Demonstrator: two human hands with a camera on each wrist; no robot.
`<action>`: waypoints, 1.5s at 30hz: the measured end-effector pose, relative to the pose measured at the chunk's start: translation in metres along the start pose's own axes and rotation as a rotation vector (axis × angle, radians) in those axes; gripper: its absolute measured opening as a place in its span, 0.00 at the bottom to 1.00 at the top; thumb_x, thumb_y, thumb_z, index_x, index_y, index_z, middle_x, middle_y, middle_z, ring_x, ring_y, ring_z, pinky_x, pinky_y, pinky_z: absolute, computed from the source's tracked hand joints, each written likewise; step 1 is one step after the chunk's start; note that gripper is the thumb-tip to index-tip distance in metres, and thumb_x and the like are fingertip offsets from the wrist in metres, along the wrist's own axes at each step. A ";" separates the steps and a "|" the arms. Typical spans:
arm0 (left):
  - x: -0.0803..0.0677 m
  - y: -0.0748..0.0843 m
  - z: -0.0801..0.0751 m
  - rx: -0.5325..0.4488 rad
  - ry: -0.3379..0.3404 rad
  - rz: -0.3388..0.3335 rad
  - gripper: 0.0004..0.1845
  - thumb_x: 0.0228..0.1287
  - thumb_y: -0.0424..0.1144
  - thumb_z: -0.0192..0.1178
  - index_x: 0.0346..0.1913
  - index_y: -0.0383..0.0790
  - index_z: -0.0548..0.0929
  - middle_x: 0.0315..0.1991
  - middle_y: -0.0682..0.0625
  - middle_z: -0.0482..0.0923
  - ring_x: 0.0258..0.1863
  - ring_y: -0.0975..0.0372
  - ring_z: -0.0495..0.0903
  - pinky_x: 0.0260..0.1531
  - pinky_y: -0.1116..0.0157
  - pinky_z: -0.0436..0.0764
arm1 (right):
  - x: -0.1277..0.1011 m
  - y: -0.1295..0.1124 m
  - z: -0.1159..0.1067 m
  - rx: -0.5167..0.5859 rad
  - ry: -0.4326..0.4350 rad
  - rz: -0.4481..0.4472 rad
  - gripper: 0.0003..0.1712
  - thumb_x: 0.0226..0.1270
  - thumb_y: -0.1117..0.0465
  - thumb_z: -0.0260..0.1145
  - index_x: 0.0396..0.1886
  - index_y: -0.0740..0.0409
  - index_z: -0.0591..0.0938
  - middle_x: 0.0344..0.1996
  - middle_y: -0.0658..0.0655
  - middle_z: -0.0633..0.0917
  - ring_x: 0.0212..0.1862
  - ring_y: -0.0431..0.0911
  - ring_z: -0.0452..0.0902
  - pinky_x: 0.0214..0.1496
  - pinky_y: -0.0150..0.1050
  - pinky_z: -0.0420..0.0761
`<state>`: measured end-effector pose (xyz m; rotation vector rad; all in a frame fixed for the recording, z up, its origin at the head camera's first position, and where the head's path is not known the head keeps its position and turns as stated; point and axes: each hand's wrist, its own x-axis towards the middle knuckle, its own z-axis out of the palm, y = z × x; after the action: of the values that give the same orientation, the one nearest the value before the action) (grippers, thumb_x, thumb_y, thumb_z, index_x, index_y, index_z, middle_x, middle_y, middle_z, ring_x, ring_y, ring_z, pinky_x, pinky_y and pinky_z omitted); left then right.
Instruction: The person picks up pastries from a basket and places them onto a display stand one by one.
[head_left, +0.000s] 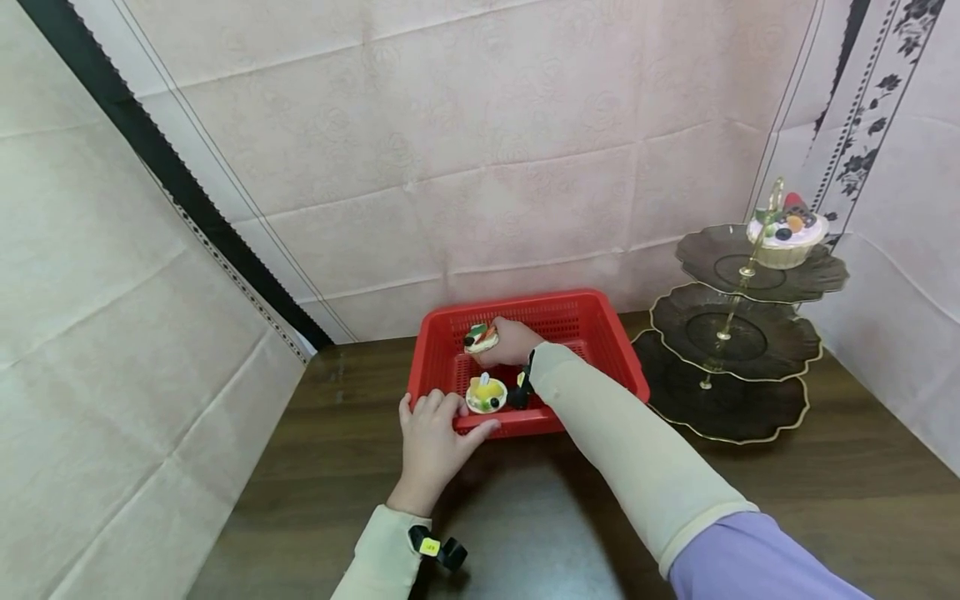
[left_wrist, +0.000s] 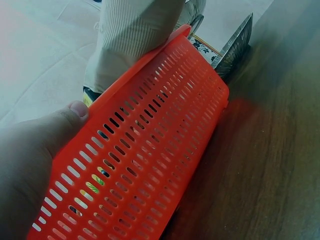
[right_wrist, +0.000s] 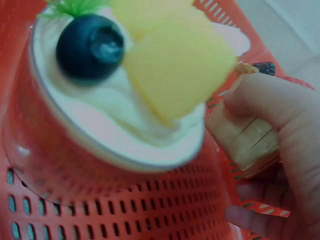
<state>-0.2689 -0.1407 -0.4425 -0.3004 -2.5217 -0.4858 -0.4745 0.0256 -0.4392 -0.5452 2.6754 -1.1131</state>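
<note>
Red slotted plastic formed a rectangular basket point(head_left: 517, 302), its far rim near a pale, patterned cloth backdrop point(head_left: 525, 142) and its right side just beside a dark, gold-edged three-tier stand point(head_left: 693, 346). Brown wood-grain tabletop point(head_left: 330, 492) stretched left of the basket and before it. The hands were apart: the left hand point(head_left: 431, 442) held the basket's near left corner; the right hand point(head_left: 512, 343), inside the basket, gripped a small, tan-cased, fruit-topped tart point(head_left: 477, 338). Inside the basket's near wall sat a clear-cup dessert point(head_left: 486, 394) with white cream, yellow cubes and a blueberry. Right of the basket, a white-frosted cupcake point(head_left: 783, 250) occupied the stand's top tier.
</note>
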 end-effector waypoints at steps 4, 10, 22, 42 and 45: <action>0.002 -0.001 0.001 -0.005 -0.005 -0.002 0.26 0.50 0.66 0.74 0.30 0.49 0.75 0.31 0.53 0.74 0.39 0.57 0.77 0.65 0.32 0.58 | -0.002 -0.001 -0.009 0.084 0.044 -0.014 0.42 0.47 0.42 0.81 0.57 0.53 0.72 0.45 0.51 0.82 0.44 0.48 0.80 0.47 0.41 0.82; 0.006 -0.005 0.003 0.004 0.007 0.006 0.27 0.50 0.66 0.73 0.30 0.49 0.75 0.29 0.53 0.73 0.37 0.56 0.77 0.65 0.33 0.58 | -0.013 -0.007 -0.028 0.175 0.094 -0.033 0.41 0.51 0.46 0.81 0.59 0.52 0.71 0.49 0.52 0.81 0.50 0.48 0.79 0.54 0.45 0.81; 0.013 -0.009 0.009 0.002 0.013 0.030 0.28 0.50 0.67 0.73 0.29 0.48 0.74 0.27 0.53 0.71 0.35 0.56 0.76 0.65 0.33 0.58 | -0.050 -0.018 -0.080 0.103 0.194 -0.083 0.39 0.57 0.49 0.78 0.62 0.57 0.69 0.51 0.54 0.80 0.52 0.48 0.78 0.58 0.45 0.79; 0.024 -0.020 0.017 -0.032 0.016 0.021 0.27 0.50 0.65 0.74 0.30 0.48 0.75 0.29 0.52 0.74 0.36 0.55 0.77 0.65 0.32 0.57 | -0.111 -0.038 -0.139 0.134 0.309 -0.097 0.42 0.59 0.55 0.77 0.67 0.61 0.65 0.60 0.61 0.77 0.62 0.52 0.75 0.64 0.47 0.76; 0.025 -0.022 0.018 -0.032 0.016 0.017 0.27 0.50 0.65 0.74 0.30 0.48 0.75 0.29 0.52 0.74 0.36 0.54 0.76 0.65 0.31 0.56 | -0.116 -0.041 -0.143 0.095 0.339 -0.105 0.41 0.58 0.53 0.78 0.65 0.62 0.67 0.58 0.61 0.78 0.61 0.52 0.76 0.63 0.47 0.77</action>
<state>-0.3048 -0.1509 -0.4487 -0.3293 -2.4959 -0.5205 -0.4024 0.1380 -0.3059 -0.5272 2.8818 -1.4721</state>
